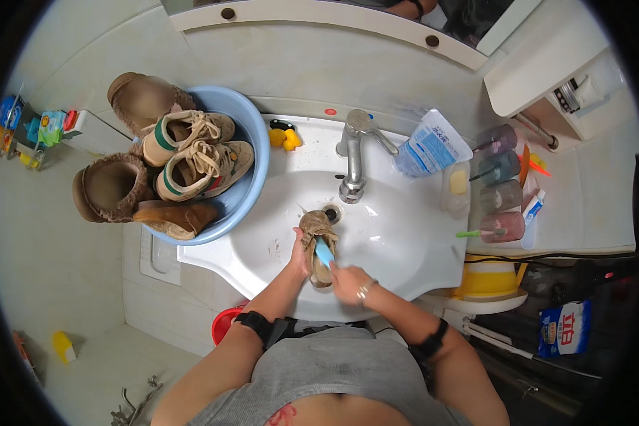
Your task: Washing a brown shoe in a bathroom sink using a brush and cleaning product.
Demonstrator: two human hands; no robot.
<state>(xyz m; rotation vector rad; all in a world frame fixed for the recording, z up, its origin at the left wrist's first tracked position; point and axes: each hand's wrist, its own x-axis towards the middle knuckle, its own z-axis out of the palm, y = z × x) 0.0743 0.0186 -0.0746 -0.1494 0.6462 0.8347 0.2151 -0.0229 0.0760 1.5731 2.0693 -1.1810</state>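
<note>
Over the white sink (397,263) I hold a small brown shoe (318,221), wet-looking and stained. My left hand (301,254) is closed round the shoe's left side. My right hand (351,282) grips a light-blue brush (324,252), which lies against the shoe's opening; its bristles are hidden. Just beyond the shoe is the drain (331,213), with the chrome faucet (355,160) above it. No running water can be made out.
A blue basin (259,167) at the left holds sneakers (216,167) and fur-lined shoes (113,186). Yellow rubber ducks (285,138) sit behind the sink. To the right are a blue-white pouch (433,145), soap (459,182) and several cups (500,167). A red bucket (224,324) stands below.
</note>
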